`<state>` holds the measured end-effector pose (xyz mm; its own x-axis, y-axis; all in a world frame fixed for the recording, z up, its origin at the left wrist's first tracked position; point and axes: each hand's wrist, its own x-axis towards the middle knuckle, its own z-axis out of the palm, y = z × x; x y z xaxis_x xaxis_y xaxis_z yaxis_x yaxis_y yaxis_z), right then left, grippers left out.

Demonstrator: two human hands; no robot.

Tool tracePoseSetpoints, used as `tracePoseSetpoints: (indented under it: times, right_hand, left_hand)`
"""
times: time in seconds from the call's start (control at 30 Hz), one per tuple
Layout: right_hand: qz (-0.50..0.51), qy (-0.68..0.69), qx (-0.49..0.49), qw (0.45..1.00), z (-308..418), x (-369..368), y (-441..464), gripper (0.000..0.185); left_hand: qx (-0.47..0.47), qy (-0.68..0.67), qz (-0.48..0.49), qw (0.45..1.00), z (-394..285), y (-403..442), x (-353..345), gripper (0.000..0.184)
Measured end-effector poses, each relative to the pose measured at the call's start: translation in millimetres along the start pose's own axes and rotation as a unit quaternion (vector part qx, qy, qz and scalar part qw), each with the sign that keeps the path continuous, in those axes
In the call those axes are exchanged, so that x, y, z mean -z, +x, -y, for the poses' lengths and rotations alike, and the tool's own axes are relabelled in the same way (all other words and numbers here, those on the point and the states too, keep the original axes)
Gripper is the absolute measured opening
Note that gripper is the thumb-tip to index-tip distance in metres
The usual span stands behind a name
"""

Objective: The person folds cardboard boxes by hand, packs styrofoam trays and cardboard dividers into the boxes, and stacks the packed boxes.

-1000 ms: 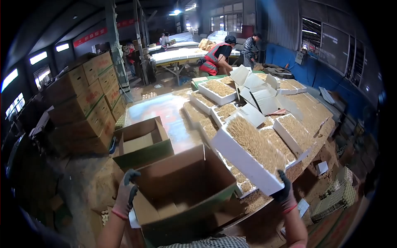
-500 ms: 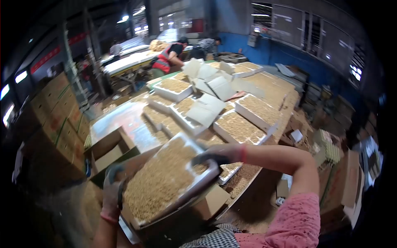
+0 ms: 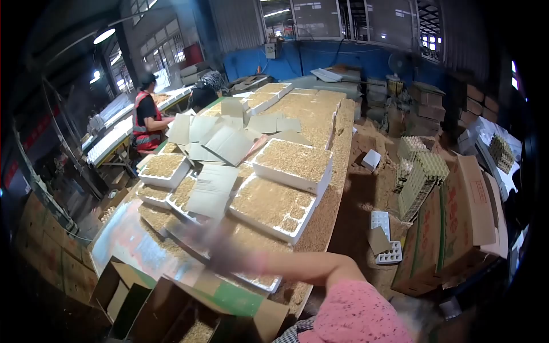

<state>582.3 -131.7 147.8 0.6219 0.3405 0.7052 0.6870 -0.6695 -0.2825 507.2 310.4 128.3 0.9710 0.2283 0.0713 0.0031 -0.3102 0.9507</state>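
Note:
My right hand [image 3: 226, 248], smeared by motion, reaches over the near end of the table, and its fingers cannot be made out. Close beside it are a white foam tray [image 3: 257, 281] and a grey cardboard sheet [image 3: 213, 191]. Behind these, more white foam trays [image 3: 274, 206] filled with tan, sawdust-like grains stand on the table, one resting partly on another [image 3: 294, 163]. Below my hand an open cardboard box [image 3: 151, 311] with a green-striped flap [image 3: 234, 297] shows tan grains [image 3: 199, 327] inside. My left hand is out of view.
Loose cardboard sheets [image 3: 214, 140] lie across the trays. A co-worker in a red vest [image 3: 143, 120] stands at the far left. To the right are stacked egg trays [image 3: 420, 180], large cartons [image 3: 446, 228] and white foam pieces [image 3: 389, 252] on the floor.
Both hands were holding a grain-filled foam tray tilted above the cardboard box. My right hand is off it and over the table, my left hand has left view, and the camera has turned right.

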Motion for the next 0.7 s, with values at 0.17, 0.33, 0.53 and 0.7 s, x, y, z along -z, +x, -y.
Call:
tracePoseSetpoints:
  times: [0.17,0.33,0.53,0.7]
  right_hand:
    - [-0.297,-0.208,-0.603,0.711,-252,72,-152,0.099]
    - [-0.218,-0.13,-0.444,0.859,-317,79,-250,0.085]
    - [-0.402,0.243,-0.447,0.761,-286,124,-294,0.066]
    - [-0.304,0.51,-0.577,0.561,-248,115,-259,0.026]
  left_hand:
    - [0.05,0.03,-0.026,0.998,-13,-7,-12,0.043]
    - [0.077,0.018,-0.035,0.996,2,-29,9,0.044]
    - [0.048,-0.056,-0.014,0.997,54,-35,46,0.046]
    - [0.062,-0.064,0.013,0.996,74,-33,60,0.056]
